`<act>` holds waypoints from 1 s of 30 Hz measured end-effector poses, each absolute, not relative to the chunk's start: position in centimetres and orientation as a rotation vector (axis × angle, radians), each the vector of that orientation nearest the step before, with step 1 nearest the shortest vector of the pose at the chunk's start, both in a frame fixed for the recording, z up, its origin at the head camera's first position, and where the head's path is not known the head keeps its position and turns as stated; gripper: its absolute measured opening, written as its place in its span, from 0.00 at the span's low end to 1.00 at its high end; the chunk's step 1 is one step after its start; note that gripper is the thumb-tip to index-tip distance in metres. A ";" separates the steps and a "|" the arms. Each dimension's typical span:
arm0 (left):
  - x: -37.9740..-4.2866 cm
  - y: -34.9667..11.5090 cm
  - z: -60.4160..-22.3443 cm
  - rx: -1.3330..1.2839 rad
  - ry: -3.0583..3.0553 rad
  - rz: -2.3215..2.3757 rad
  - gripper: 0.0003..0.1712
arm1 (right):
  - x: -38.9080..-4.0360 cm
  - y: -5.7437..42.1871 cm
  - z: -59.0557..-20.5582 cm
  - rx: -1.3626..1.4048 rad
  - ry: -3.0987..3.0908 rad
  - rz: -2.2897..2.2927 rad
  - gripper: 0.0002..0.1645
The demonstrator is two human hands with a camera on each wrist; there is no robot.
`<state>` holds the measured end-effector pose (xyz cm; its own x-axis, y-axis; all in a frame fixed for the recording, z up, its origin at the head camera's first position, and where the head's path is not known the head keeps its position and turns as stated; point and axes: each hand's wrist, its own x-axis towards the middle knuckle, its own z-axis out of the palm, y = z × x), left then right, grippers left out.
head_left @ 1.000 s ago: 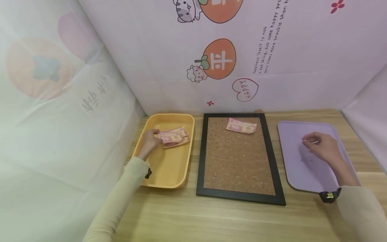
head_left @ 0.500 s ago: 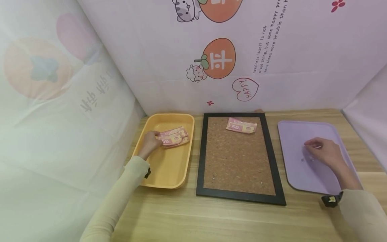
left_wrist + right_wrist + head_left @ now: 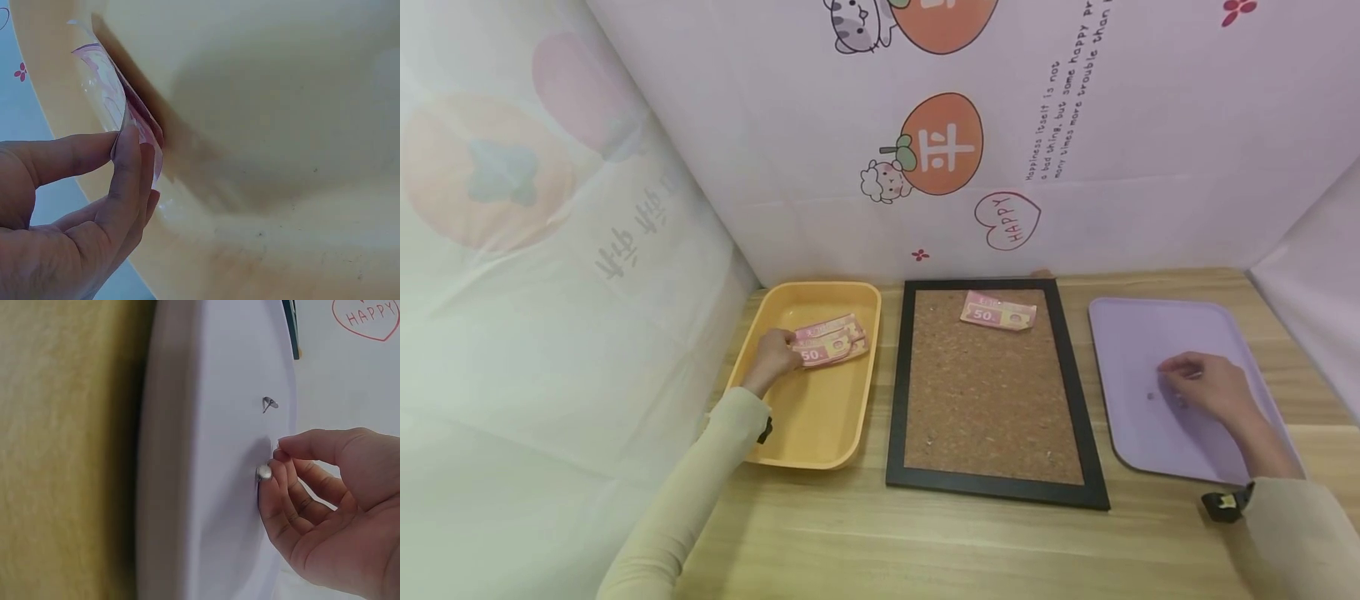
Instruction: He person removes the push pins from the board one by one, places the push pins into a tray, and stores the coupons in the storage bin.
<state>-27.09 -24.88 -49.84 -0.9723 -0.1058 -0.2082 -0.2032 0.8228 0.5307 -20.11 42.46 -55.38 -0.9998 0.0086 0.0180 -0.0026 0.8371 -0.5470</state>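
Note:
Inside the yellow tray, my left hand pinches a pink-and-yellow paper coupon marked 50 by its left end. More such coupons lie under it. The left wrist view shows the held coupon bent, with thumb and index finger on its edge. Low over the purple tray, my right hand has thumb and index fingertips together on a small thumbtack, mostly hidden by the fingers. A round-headed thumbtack is right by the other fingers, and another thumbtack lies farther off.
Between the trays lies a black-framed corkboard. A 50 coupon sits near its top edge, and small tacks show at its corners. Printed cloth walls stand behind and at the sides of the wooden table.
My right hand has come slightly down and toward me over the purple tray. The left hand has lowered its coupon a little, toward the others in the yellow tray.

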 end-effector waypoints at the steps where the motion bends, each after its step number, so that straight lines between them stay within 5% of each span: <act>1: -27.1 -24.9 -49.9 -0.241 2.837 0.843 0.36 | -20.1 42.5 -55.4 -0.005 -2.991 0.884 0.16; 14: -27.2 -25.6 -50.8 -0.208 2.850 0.773 0.27 | -20.0 42.4 -55.3 0.002 -3.024 0.888 0.17; 30: -27.0 -25.9 -51.0 -0.218 2.749 0.910 0.42 | -20.1 43.2 -54.2 0.023 -3.042 0.863 0.19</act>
<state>-27.01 -25.85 -51.03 -0.9608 -0.0662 -0.2694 -0.2138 0.7952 0.5674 -20.11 43.17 -54.18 -0.9997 -0.0196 -0.0158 -0.0084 0.8510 -0.5250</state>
